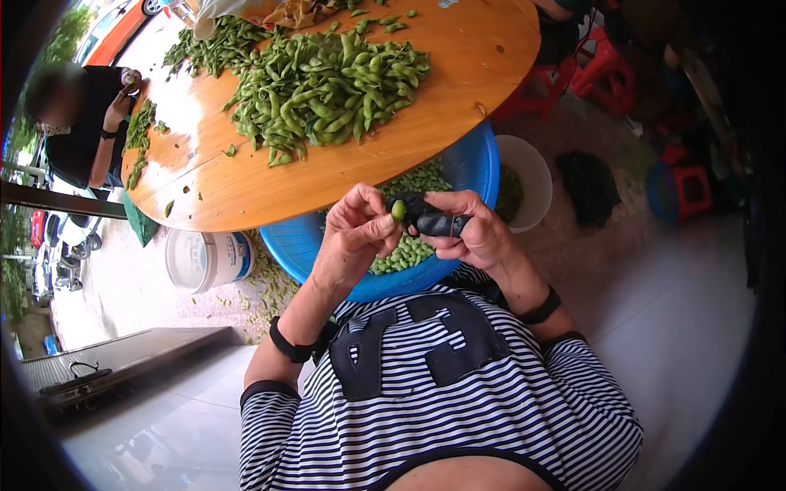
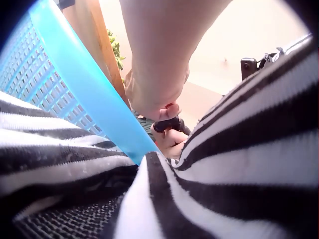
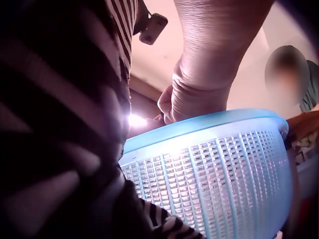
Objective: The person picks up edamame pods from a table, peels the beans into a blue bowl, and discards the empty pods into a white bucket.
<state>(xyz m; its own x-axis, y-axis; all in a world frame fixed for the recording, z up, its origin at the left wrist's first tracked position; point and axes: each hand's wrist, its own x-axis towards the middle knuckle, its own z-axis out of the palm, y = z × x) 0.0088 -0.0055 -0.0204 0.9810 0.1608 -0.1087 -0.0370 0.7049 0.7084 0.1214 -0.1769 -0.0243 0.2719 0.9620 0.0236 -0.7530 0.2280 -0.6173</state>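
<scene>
My left hand (image 1: 359,233) pinches a green edamame pod (image 1: 398,210) between thumb and index finger, above a blue basket (image 1: 490,168). Close against it from the other side is my right hand (image 1: 479,233), its fingers curled. Black covers (image 1: 442,223) sheathe its thumb and a finger, and these meet the pod and hide part of it. Shelled green beans (image 1: 401,255) lie in the basket beneath both hands. In the left wrist view, the left hand (image 2: 155,102) and a black-covered digit show past the basket rim. The right wrist view mostly shows the forearm over the basket wall (image 3: 199,169).
A wooden table (image 1: 327,186) carries a big heap of edamame pods (image 1: 327,90). A white bucket (image 1: 196,260) stands at left and a white tub (image 1: 528,184) at right. Another person (image 1: 78,123) sits across, holding something small. Red stools (image 1: 602,78) stand behind.
</scene>
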